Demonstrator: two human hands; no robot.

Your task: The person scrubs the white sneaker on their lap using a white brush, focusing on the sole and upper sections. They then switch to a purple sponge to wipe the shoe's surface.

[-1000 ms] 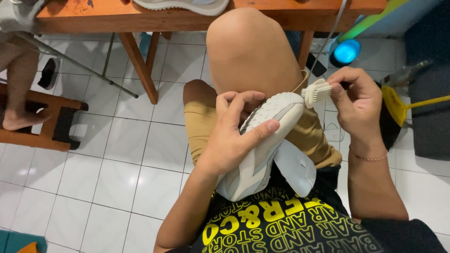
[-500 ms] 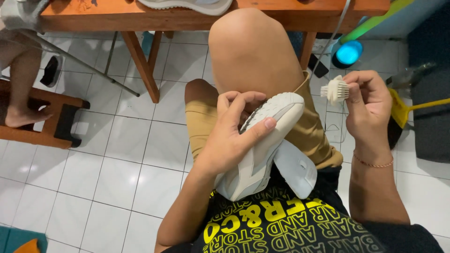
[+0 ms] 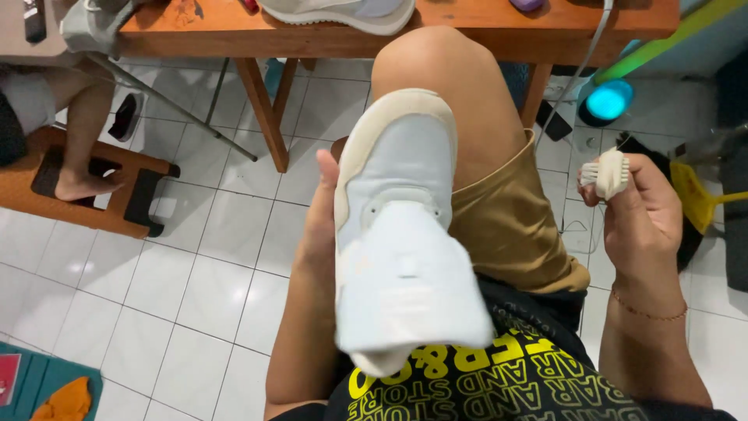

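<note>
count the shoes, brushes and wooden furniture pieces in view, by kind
Shoes: 2, the white sneaker held sole-up by the left hand, and the pale sneaker lying on the table.
Brushes: 1, the small white brush in the right hand.
Wooden furniture: 2, the orange-brown wooden table and the low wooden stool.
Total: 5

We hold a white shoe (image 3: pixel 401 234) in the left hand (image 3: pixel 319 226), its toe pointing to 12 o'clock and its sole turned away from us. The fingers are hidden behind the shoe; only the thumb side shows at 9 o'clock of it. At 3 o'clock, well apart from the shoe, the right hand (image 3: pixel 643 226) grips a small white brush (image 3: pixel 608 173). A wooden table (image 3: pixel 234 31) stands at 12 o'clock, with another shoe (image 3: pixel 343 12) on it. At 9 o'clock, another person's foot (image 3: pixel 82 185) rests on a wooden stool (image 3: pixel 93 206).
</note>
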